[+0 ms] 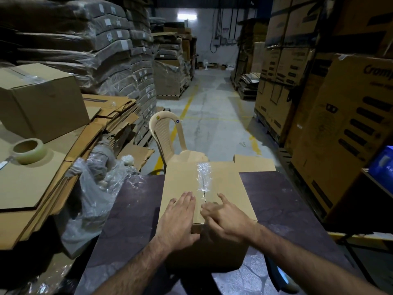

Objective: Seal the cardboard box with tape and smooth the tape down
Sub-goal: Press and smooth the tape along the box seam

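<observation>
A brown cardboard box [225,184] stands closed on a dark table [131,209]. Clear tape [203,176] runs along the far half of its top seam. My left hand [178,220] lies flat, fingers together, on the near left of the lid, thumb over the front edge. My right hand [225,216] presses on the seam at the near edge, fingers spread and slightly blurred. Whether tape lies under my hands I cannot tell. A roll of clear tape [29,151] rests on flattened cardboard at the left.
A beige plastic chair [165,135] stands just behind the box. Crumpled plastic wrap [95,188] hangs at the table's left edge. A closed carton [40,101] sits on stacked flat cardboard at left. Tall printed cartons [340,128] line the right; an aisle runs ahead.
</observation>
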`<action>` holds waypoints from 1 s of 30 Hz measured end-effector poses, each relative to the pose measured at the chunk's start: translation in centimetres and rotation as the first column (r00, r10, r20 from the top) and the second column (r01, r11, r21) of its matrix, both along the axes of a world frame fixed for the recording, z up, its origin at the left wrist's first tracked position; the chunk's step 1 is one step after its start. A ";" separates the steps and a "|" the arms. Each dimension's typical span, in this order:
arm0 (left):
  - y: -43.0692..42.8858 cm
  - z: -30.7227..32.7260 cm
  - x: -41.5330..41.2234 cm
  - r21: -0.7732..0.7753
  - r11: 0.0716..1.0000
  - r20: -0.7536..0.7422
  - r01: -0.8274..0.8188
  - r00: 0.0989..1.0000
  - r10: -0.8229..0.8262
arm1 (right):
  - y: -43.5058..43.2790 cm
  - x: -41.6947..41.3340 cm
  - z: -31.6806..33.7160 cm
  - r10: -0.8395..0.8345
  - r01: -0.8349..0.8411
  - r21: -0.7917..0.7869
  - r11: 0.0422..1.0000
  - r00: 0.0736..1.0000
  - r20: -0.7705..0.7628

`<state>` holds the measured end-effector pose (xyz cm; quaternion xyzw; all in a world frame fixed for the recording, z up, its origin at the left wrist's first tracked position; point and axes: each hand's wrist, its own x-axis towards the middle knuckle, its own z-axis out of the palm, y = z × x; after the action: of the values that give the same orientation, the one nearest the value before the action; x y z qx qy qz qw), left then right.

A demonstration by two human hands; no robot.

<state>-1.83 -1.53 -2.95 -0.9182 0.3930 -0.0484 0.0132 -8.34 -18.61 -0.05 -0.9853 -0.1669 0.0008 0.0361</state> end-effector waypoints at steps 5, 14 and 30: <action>-0.1 -0.1 -0.2 0.004 1.000 0.006 -0.009 1.000 0.009 | -0.6 -1.0 0.7 0.006 -0.002 0.046 0.999 0.998 -0.066; -0.1 -0.3 0.1 0.009 1.000 0.000 -0.014 1.000 0.014 | 1.0 -0.2 -0.6 -0.078 0.076 0.062 0.995 0.996 0.037; -0.1 -0.1 0.1 0.014 1.000 -0.015 -0.021 1.000 0.021 | 1.2 1.3 -0.1 -0.104 0.101 0.064 0.993 0.994 0.044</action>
<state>-1.69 -1.62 -3.01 -0.9224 0.3839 -0.0386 0.0170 -7.08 -17.37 -0.12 -0.9908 -0.1168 -0.0294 0.0623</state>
